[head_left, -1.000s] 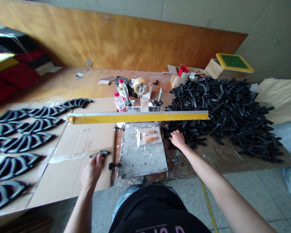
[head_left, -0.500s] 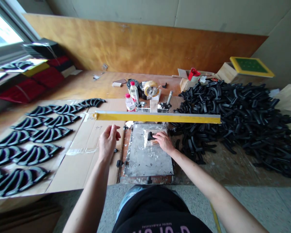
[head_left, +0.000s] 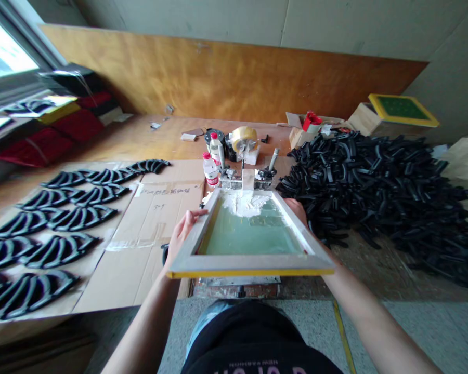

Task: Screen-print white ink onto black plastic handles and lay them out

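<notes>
Pale wooden silkscreen frame [head_left: 249,264] looks light and stiff, best taken by its side rails [head_left: 198,231]. Fingers of the left hand [head_left: 182,240] clasp one rail; those of the right hand [head_left: 297,209] are hidden, so their grip cannot be told.

Metal plate [head_left: 237,281] hidden under screen frame [head_left: 249,265]

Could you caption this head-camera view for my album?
Left hand and right hand hold a wooden screen-printing frame beside a heap of black parts.

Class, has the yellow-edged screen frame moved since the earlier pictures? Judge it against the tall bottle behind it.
Yes: the screen frame has swung down toward the person, its yellow edge now much farther from the tall bottle.
</notes>
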Demonstrator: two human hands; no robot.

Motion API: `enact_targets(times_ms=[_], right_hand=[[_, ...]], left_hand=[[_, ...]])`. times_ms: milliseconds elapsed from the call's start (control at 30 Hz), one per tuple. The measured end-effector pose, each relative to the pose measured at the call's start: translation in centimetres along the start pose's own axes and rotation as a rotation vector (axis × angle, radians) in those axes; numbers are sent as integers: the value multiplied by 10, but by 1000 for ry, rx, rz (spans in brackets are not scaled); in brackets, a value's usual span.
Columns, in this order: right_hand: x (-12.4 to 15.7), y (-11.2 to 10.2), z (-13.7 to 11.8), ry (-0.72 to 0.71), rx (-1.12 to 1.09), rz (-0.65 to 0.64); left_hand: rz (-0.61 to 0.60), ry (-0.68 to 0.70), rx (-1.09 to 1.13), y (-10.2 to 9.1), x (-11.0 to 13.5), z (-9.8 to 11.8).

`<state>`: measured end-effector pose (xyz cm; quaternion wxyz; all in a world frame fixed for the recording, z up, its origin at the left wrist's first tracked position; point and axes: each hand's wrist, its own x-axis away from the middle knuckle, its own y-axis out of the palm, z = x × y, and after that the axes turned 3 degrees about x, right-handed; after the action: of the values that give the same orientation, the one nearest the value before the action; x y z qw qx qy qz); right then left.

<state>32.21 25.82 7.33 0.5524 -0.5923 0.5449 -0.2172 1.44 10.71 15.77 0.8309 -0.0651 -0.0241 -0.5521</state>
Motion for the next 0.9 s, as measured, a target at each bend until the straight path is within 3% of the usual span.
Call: enact_targets(times_ms=[67,167,233,333,433,633,700,800,900], right_hand=[[-20,-11,6,56,-21,110],[-52,-10,-21,-96,-87,142],[-69,1,-50,-230,-80,22],[-76,22,-81,-254,5,-206],[-57,33,-85,-315,58,-292],[-13,6,-66,-796,-150,-422],[-16,1,-66,-786,-189,-438],[-17,8,-69,-644,-162,-297],[-2,17,-68,-663,-171,-200]], left_hand=[[-73,-126,-39,-8,11,-27],[-99,-226,-33,-9,14,-75],[-87,-244,-72,-6,11,-103],[-94,-230,-130,-2,5,-129],[-101,-226,-131,-2,4,-136],[-73,-202,-129,-1,6,-133],[-69,-198,-133,-1,6,-132],[-72,-225,-103,-1,7,-127],[-70,-258,-71,0,9,-119]])
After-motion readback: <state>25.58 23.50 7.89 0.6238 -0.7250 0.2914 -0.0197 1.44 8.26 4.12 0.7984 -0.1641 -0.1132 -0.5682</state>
